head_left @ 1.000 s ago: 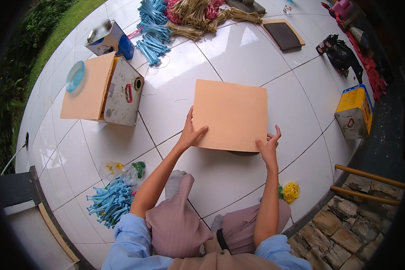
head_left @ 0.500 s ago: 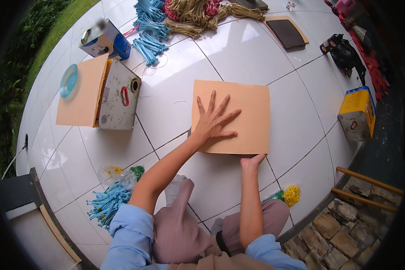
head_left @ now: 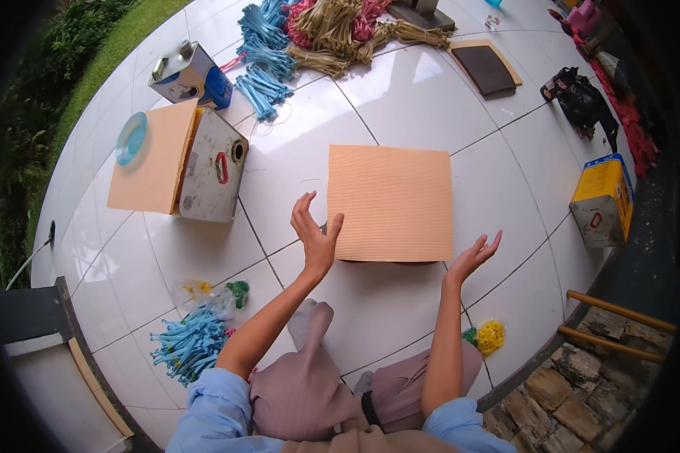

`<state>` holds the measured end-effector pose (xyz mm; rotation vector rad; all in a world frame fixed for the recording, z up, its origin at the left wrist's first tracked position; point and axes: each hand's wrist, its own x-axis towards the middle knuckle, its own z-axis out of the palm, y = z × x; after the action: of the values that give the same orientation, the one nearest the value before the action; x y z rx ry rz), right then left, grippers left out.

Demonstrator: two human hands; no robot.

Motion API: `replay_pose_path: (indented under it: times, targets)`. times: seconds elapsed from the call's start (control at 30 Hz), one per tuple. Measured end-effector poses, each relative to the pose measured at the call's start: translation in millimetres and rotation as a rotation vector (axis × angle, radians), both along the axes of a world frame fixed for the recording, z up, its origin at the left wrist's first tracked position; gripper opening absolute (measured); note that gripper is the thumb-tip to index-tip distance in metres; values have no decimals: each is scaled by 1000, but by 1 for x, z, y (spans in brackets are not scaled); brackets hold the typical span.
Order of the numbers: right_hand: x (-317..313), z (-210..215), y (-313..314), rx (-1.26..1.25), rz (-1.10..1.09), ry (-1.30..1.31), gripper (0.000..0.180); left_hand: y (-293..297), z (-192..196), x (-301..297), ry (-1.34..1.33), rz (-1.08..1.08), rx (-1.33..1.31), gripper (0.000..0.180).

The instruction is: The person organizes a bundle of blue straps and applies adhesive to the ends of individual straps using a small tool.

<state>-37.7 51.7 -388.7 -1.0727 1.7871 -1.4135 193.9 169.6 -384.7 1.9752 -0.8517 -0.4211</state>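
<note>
A square peach sheet with fine ribs (head_left: 391, 202) lies level in front of me, on top of something mostly hidden; a dark strip shows under its near edge. Beside its lower left edge is my left hand (head_left: 317, 240), fingers apart and holding nothing, the thumb close to the sheet's edge. Whether the thumb touches it I cannot tell. Off the near right corner, my right hand (head_left: 472, 259) is raised with its palm turned up, open, nothing in it.
At left, a metal tin (head_left: 215, 170) bears peach sheets (head_left: 155, 181) and a blue dish (head_left: 131, 138). A blue-white can (head_left: 193, 75) stands behind. Blue bundles (head_left: 189, 343) lie near my left knee, a yellow bag (head_left: 491, 337) near my right. A yellow tin (head_left: 603, 200) is far right.
My left hand has lifted off the sheet's top and moved to its left side. My right hand has come out from the near right corner and swung right, opening.
</note>
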Motion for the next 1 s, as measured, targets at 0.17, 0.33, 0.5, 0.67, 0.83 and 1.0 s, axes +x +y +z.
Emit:
replay_pose_path:
  times: [0.17,0.33,0.5,0.67,0.83,1.0]
  targets:
    - [96,20,-18,-177,914,732,48,37,7,-21,1292,498,112,81]
    - [117,-5,-4,-344,1104,1137,63,29,-35,-6,1637,32,-60,84]
    - [117,-1,-7,-253,1092,1109,62,13,-25,-10,1416,214,-33,99]
    - [122,9,-7,-200,1098,1100,59,32,-16,19,1184,-6,326,108]
    - [126,49,-10,-89,1169,1274,59,135,20,82,358,-377,650,58]
    - [107,132,25,295,1001,703,47,298,118,75,480,368,564,34]
